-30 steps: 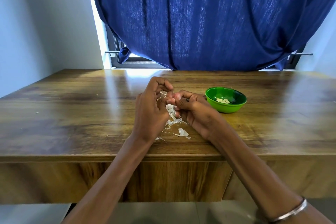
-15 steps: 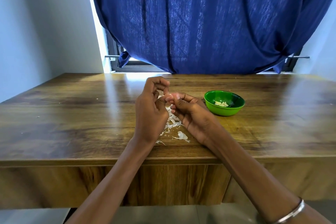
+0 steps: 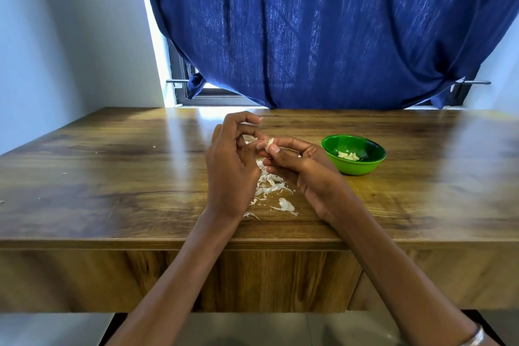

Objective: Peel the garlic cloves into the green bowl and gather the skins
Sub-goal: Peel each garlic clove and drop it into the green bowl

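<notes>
At frame centre, both hands meet above the counter (image 3: 112,177): left hand (image 3: 230,174) and right hand (image 3: 306,171) pinch one garlic clove (image 3: 270,143), its orientation unclear. Skins (image 3: 271,188) lie beneath; green bowl (image 3: 370,166) right.

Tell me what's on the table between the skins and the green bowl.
Only the right hand; otherwise bare wood between the skins and the bowl, in the head view.
</notes>
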Demonstrator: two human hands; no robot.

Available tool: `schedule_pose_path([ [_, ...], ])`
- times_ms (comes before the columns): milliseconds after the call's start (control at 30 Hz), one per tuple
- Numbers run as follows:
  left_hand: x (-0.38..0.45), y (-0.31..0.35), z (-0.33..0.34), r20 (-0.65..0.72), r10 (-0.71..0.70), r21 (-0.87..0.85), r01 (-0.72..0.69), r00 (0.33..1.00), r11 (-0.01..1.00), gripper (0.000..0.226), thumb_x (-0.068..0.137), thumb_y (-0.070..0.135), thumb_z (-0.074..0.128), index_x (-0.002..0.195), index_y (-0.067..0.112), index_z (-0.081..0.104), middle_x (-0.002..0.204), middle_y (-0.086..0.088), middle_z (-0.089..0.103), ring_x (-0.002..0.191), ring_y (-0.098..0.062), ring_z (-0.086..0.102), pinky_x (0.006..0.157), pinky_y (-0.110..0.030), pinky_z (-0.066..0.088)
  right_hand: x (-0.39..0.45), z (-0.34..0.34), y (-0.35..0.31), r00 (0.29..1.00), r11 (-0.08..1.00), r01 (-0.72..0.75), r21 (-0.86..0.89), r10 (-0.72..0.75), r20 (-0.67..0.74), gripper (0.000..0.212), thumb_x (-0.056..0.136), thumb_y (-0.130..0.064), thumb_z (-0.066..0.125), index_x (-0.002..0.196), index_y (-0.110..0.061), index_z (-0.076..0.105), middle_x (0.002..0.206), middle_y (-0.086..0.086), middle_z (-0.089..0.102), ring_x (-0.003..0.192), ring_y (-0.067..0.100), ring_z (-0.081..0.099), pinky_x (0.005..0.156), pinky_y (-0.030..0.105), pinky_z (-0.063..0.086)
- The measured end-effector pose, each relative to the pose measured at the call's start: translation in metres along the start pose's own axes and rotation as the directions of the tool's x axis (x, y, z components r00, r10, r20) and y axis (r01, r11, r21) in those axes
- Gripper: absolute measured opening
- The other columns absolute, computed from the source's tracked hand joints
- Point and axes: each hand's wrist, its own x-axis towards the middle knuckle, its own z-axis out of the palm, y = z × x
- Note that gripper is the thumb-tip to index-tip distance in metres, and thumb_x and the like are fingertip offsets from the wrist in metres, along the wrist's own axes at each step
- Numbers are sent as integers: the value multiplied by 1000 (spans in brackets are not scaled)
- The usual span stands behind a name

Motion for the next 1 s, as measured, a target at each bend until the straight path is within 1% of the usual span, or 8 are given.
schedule_pose_path([
  [200, 0, 2, 1, -30, 26, -1, -26, 999, 1000, 46, 78, -26, 62, 109, 8, 60, 94, -8, 70, 84, -4, 64, 73, -4, 44, 0, -1, -2, 1000, 999, -5, -45, 5, -18, 31, 92, -11, 68, 121, 0, 67, 105, 12, 77, 89, 14, 73, 74, 22, 60],
  [333, 1, 2, 0, -26, 41, 12, -41, 999, 999, 44, 77, -25, 62, 107, 7, 60, 93, -6, 68, 86, -16, 64, 73, -5, 41, 0, -1, -1, 1000, 997, -11, -76, 9, -17, 32, 92, -13, 69, 122, -2, 67, 105, 11, 77, 91, 13, 73, 75, 22, 60],
  [433, 0, 4, 0, -20, 54, 38, -53, 998, 998, 38, 77, -19, 66, 104, 6, 60, 91, -3, 66, 82, -15, 57, 72, -6, 38, 0, -1, -1, 1000, 996, -15, -86, 14, -17, 31, 92, -14, 69, 121, -3, 68, 105, 10, 77, 92, 12, 74, 74, 22, 59],
  [533, 0, 5, 0, -15, 64, 52, -63, 998, 997, 36, 76, -19, 67, 103, 4, 60, 92, -6, 65, 84, -13, 54, 72, -4, 37, -1, 0, -1, 1000, 995, -17, -98, 15, -16, 31, 91, -16, 69, 120, -4, 69, 105, 9, 78, 94, 12, 73, 74, 22, 58],
  [633, -1, 4, 1, -12, 57, 53, -56, 998, 997, 38, 74, -23, 63, 100, 4, 59, 94, -5, 62, 86, -13, 52, 73, -4, 38, 0, 0, 0, 1000, 995, -22, -93, 20, -15, 32, 91, -15, 69, 121, -4, 68, 105, 9, 77, 93, 12, 73, 74, 22, 57],
  [700, -2, 4, 2, -2, 55, 37, -55, 998, 998, 38, 74, -26, 59, 98, 4, 57, 94, -4, 58, 89, -16, 54, 74, -5, 41, 0, -1, 0, 1000, 996, -25, -85, 24, -18, 31, 91, -13, 69, 120, -3, 68, 104, 9, 78, 91, 12, 72, 73, 21, 57],
  [867, -1, 2, 4, 37, 57, 31, -58, 998, 998, 44, 71, -23, 53, 95, 14, 49, 92, -1, 55, 93, -23, 55, 71, -17, 44, 1, -1, 2, 1000, 997, -25, -67, 25, -7, 31, 91, -7, 68, 120, 3, 66, 94, 9, 78, 84, 11, 72, 78, 20, 59],
  [1000, -1, 2, 4, 71, 45, 6, -46, 996, 999, 35, 72, -11, 48, 93, 17, 42, 92, -10, 57, 91, -25, 55, 70, -11, 39, 1, 0, 2, 1000, 999, -19, -46, 18, -9, 28, 92, -3, 66, 118, 6, 66, 86, 7, 77, 78, 9, 71, 71, 18, 57],
])
